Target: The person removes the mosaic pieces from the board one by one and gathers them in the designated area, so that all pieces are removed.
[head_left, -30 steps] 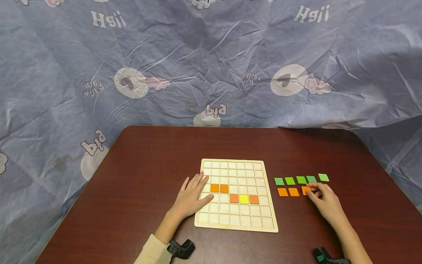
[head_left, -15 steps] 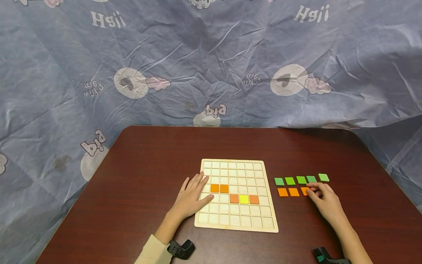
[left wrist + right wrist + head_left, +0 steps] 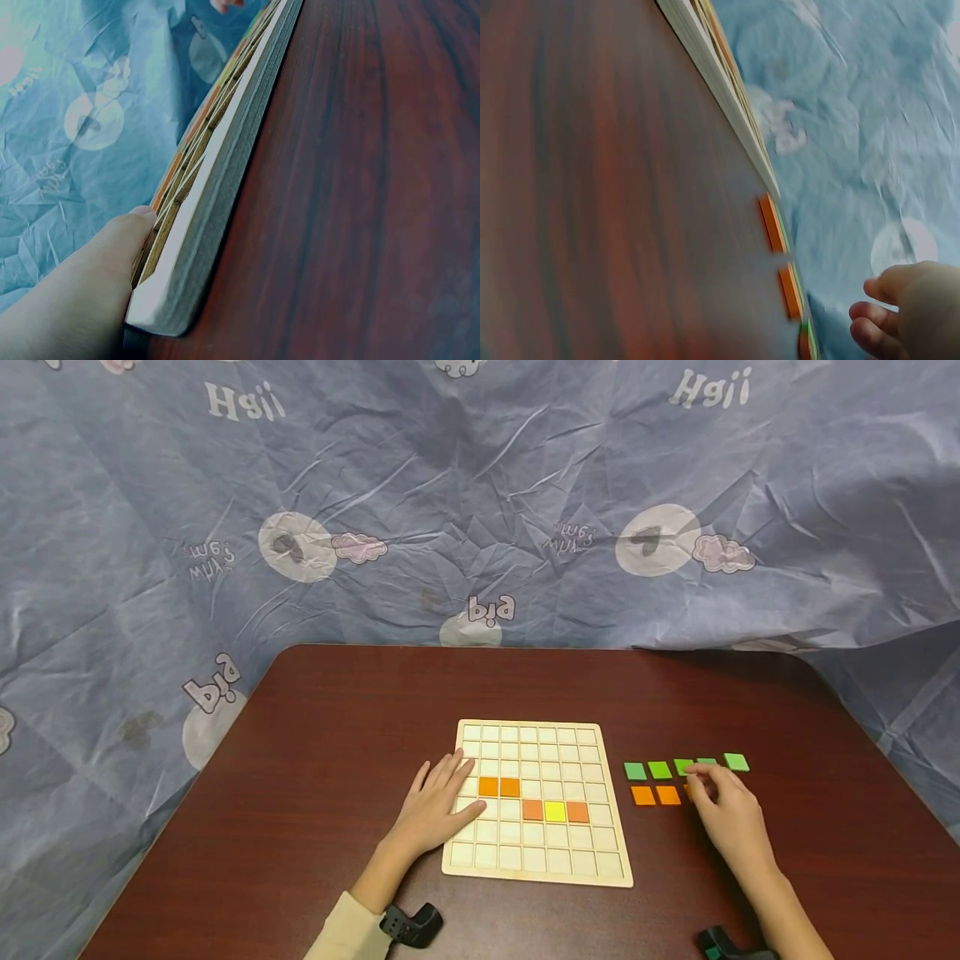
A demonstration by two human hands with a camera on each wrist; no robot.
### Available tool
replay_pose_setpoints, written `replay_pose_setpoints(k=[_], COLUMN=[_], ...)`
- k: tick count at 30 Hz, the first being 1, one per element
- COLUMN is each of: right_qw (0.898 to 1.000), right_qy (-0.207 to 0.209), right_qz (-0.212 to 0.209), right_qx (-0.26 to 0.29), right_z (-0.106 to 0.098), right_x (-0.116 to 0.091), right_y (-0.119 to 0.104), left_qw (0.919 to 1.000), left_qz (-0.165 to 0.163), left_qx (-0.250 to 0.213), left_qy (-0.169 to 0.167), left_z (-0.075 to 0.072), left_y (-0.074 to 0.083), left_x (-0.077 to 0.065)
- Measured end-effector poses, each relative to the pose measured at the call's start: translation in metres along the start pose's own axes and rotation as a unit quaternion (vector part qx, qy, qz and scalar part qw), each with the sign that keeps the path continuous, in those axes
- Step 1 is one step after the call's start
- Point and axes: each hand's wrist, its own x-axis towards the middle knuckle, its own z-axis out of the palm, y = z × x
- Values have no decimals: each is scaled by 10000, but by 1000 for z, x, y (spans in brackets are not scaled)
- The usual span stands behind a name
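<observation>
A pale wooden grid board (image 3: 536, 864) lies flat on the table. My left hand (image 3: 429, 810) rests on its left edge with fingers spread and thumb on the grid; the left wrist view has the thumb (image 3: 120, 244) along the board's edge. Orange tiles (image 3: 510, 787), reddish-orange tiles (image 3: 532, 811) and a yellow tile (image 3: 555, 812) sit in its cells. Over two rows of loose tiles hovers my right hand (image 3: 731, 814), fingers loosely bent, partly hiding an orange tile. In the right wrist view a gap shows between thumb and fingers (image 3: 870, 319), with no tile visible there.
Green tiles (image 3: 660, 770) form the back row right of the board, and orange tiles (image 3: 668, 796) the front row. The brown table (image 3: 360, 710) ends at a patterned blue cloth (image 3: 480, 510). Each wrist wears a black device (image 3: 411, 926).
My right hand has shifted left and slightly up from the third orange tile, which stays on the table and is now mostly hidden. The left hand and board have not moved.
</observation>
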Motion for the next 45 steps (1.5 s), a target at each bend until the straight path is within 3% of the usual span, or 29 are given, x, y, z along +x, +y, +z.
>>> replay_pose_setpoints(k=[6,17,26,34,45], right_qw=[9993,9894,9828,9795,9669], right_qy=[-17,-1195,-1525,-1671,-1972], right_qz=[253,93,184,-520,-1303], right_qx=[270,822,1024,994,961], right_z=[11,48,77,98,109], right_x=[-2,-1,-2,-3,-3], right_y=[-35,-89,-126,-143,-140], left_qw=[10000,10000,10000,10000,9999], left_qz=[-15,-37,-4,-31,-24], left_qx=[2,41,92,84,131], left_qy=[-22,-45,8,41,48], left_z=[-1,0,0,1,1], left_y=[0,0,0,0,-1], left_x=[0,1,0,0,1])
